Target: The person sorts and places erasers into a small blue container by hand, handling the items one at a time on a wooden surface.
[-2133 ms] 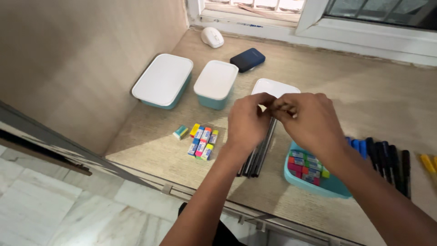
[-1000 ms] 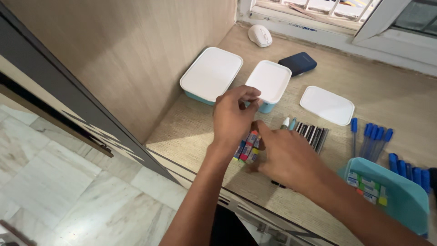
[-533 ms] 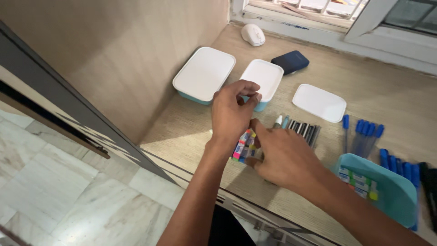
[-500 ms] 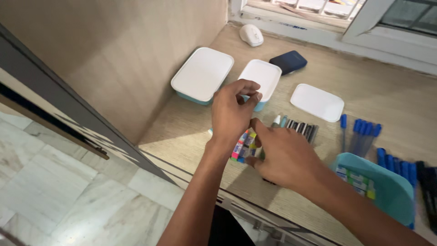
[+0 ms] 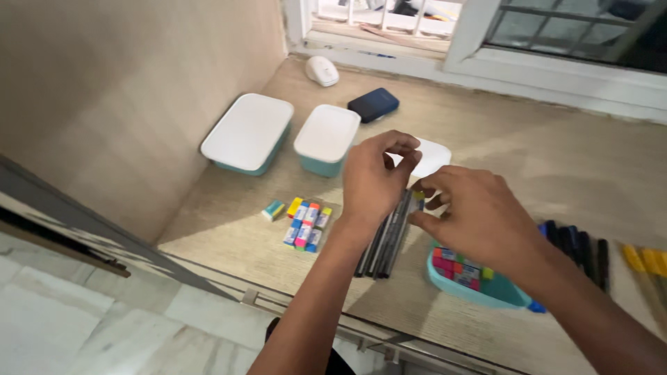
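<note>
Mostly hidden under my left hand (image 5: 375, 184), the dark pens (image 5: 385, 239) show only their lower ends. My right hand (image 5: 472, 215) pinches a small yellow-topped eraser (image 5: 415, 201) above them; left fingers curl together, empty as far as I can tell. Blocky colourful erasers (image 5: 304, 222) lie on woven-textured table (image 5: 556, 160); the teal tub (image 5: 479, 292) is half covered by my wrist.

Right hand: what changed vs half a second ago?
The right hand lifted off the eraser rows and moved right, now pinching one small eraser in its fingers above the dark pens. The left hand stays raised beside it. Lidded boxes unmoved.
</note>
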